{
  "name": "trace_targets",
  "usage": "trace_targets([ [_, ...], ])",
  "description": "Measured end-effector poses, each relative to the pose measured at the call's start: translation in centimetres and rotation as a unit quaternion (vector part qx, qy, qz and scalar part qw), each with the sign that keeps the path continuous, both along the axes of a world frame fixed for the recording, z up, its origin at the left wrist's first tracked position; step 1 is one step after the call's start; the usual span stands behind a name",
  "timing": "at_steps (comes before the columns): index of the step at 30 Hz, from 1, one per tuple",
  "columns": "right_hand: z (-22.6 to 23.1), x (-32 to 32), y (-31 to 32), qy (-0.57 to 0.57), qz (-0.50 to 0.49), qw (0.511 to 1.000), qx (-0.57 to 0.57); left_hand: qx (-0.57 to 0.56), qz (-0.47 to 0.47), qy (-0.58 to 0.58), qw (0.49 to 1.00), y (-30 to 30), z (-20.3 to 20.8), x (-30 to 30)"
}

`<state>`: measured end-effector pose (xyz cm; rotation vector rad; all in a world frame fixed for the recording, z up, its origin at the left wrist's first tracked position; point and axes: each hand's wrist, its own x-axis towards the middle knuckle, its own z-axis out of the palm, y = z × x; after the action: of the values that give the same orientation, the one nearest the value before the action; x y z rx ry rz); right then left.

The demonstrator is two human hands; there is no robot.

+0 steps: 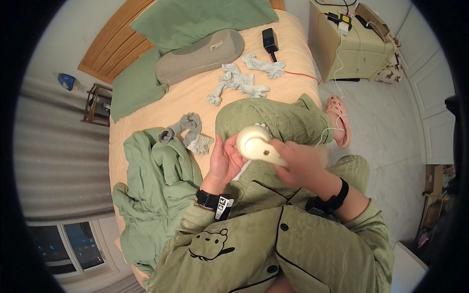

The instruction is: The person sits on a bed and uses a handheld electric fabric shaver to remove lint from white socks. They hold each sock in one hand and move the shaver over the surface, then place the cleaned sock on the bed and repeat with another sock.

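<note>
My right hand is wrapped around the handle of a cream fabric shaver with a round head and a small button. The shaver is above my lap. Beside its round head is my left hand, palm showing and thumb apart, with its other fingers partly hidden behind the head. Whether those fingers touch it, I cannot tell. A bit of white cloth shows below the shaver, mostly covered. On the bed to the left lie grey socks; pale socks lie beyond my bent leg.
A green quilt is bunched at the left on the peach bed sheet. Farther off are a grey pillow and a black power bank with a red cable. A white cord hangs from the nightstand toward my pink clog.
</note>
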<state>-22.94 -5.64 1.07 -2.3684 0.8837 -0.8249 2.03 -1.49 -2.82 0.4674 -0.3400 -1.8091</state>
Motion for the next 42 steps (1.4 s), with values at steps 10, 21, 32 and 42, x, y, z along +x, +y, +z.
trace_targets([
  [10,0.1,0.7,-1.2,-0.054,-0.048,0.997,0.024,-0.008,0.008,-0.006,1.000,0.1,-0.2,-0.1],
  [21,-1.2,-1.7,1.0,0.015,0.030,0.999,0.042,0.036,0.010,-0.027,0.999,0.4,0.8,-0.1],
  [32,-0.1,1.2,-0.7,-0.023,0.019,0.999,0.043,0.033,0.023,-0.036,0.999,0.4,0.2,-0.1],
  [42,-0.3,1.1,-2.5,-0.110,-0.060,0.991,0.044,0.030,0.024,-0.010,0.999,0.2,0.4,-0.3],
])
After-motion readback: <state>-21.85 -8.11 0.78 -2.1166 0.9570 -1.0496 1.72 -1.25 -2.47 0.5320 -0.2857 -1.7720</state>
